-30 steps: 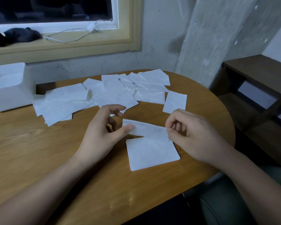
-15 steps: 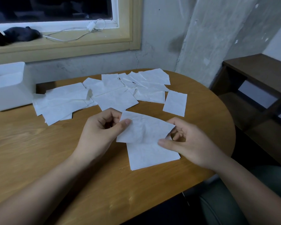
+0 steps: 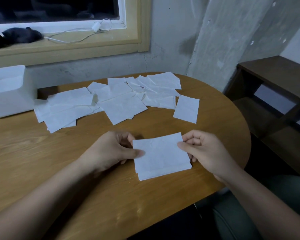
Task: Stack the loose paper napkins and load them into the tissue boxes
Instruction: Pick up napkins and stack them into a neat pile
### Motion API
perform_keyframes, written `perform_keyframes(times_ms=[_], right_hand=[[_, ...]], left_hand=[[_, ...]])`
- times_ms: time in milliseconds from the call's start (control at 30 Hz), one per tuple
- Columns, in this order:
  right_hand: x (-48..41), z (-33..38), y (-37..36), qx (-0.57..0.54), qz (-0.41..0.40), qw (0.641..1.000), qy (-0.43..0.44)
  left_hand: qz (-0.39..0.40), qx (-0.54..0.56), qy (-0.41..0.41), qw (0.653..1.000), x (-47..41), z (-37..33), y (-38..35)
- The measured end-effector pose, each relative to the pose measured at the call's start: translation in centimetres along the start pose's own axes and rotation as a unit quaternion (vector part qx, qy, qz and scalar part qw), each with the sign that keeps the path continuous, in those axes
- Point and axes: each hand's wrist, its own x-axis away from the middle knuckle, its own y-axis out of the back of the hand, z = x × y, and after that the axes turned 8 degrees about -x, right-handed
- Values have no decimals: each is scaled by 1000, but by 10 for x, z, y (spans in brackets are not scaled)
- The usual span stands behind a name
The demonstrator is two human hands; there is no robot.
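A white napkin (image 3: 160, 151) lies flat over a small stack of napkins (image 3: 164, 173) near the table's front edge. My left hand (image 3: 111, 149) pinches its left edge, thumb on top. My right hand (image 3: 203, 151) pinches its right edge the same way. Several loose napkins (image 3: 121, 106) lie spread across the far half of the table, and one single napkin (image 3: 186, 108) lies apart at the right. A white tissue box (image 3: 10, 90) stands at the far left, its top open.
The round wooden table (image 3: 59, 170) ends close behind the napkins at a concrete wall. A window sill above holds a white cable (image 3: 76, 34) and a dark object (image 3: 22, 34). A dark wooden shelf (image 3: 274, 94) stands to the right.
The napkin was held edge-on above the stack, then turned flat and lowered. It now lies over the stack, with both hands moved down and apart to its side edges.
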Motion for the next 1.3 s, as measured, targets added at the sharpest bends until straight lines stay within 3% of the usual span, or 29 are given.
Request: perform_keyframes(times_ms=[133, 733, 1033, 1300], right_hand=[[-2, -7, -4, 29, -23, 999, 2], [-9, -14, -7, 214, -70, 971, 79], [-58, -19, 21, 340, -118, 918, 168], [-91, -22, 24, 417, -116, 888, 158]], left_hand=[[25, -23, 24, 999, 1, 2, -3], [-4, -111, 31, 993, -2, 4, -4], [-126, -98, 11, 987, -13, 15, 3], [-127, -106, 3, 986, -15, 20, 3]])
